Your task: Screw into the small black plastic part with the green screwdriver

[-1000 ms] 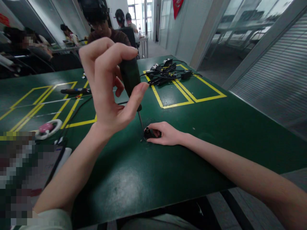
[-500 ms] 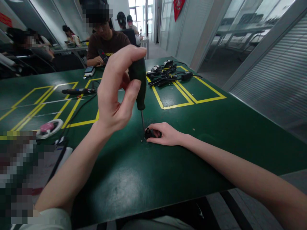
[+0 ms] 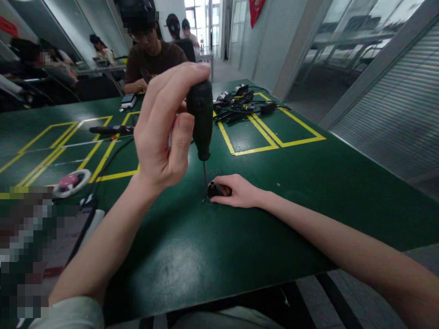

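The left hand is raised at center frame, fingers curled in a closed grip, forearm running down to the lower left. The right hand lies low at center, fingers pinched, arm stretching to the lower right.

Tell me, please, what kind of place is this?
Probably a workshop or training room for small assembly work. The long green table carries yellow taped squares, a heap of black cables lies on it, and another person works opposite.

Cable pile, pink tape roll
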### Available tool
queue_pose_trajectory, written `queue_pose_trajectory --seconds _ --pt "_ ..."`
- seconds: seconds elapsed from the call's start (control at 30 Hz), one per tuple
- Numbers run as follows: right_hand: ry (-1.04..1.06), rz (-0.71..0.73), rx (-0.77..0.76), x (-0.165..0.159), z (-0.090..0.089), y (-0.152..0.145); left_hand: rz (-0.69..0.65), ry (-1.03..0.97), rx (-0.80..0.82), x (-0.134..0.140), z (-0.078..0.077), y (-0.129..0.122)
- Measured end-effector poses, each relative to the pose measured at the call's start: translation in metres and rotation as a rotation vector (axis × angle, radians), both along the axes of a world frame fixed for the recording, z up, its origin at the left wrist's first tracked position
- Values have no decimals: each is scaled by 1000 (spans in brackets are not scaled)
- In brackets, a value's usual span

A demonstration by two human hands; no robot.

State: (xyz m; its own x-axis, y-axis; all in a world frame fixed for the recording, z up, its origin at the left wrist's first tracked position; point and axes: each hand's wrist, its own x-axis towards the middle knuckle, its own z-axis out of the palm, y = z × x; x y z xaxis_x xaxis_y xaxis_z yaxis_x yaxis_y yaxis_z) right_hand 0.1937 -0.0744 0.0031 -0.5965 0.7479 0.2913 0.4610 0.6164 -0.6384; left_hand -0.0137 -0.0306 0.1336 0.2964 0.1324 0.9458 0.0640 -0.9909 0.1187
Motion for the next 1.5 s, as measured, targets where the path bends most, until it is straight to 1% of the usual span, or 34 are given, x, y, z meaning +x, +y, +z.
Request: queue_pose_trajectory --seconds 0.1,0.23,0.27,0.33,0.47,0.63,0.83,0.9,1.03,1.17,1.27,1.43,1.5 --pt "-9 -4 1 0 -1 0 -64 29 -66 3 0 -4" --pt "-10 -4 11 0 -1 0 -216 -50 -262 8 3 -3" --pt "-8 -5 12 0 -1 0 -267 -35 -234 9 4 -1" --pt "-4 -7 15 0 -1 0 -310 -35 -247 9 6 4" --pt "4 -7 18 0 -1 0 -299 -107 -334 7 7 10" --pt "10 -5 14 -1 -1 0 -276 -215 -304 9 6 10" --pt "6 -2 24 -1 -1 -1 -299 -146 -343 13 11 -4" --pt "0 -4 19 -1 -1 -1 -302 -166 -350 13 12 -7" --pt "1 -6 5 0 -1 0 -335 -244 -239 14 13 -8" --pt "3 -2 -5 1 -1 0 -406 -234 -278 14 13 -7" --pt "5 -2 6 0 -2 1 -422 -185 -282 12 13 -3" --pt "17 0 1 0 -3 1 -383 -137 -434 6 14 -1" --pt "15 -1 -4 0 -3 1 -401 -93 -509 4 16 -3"
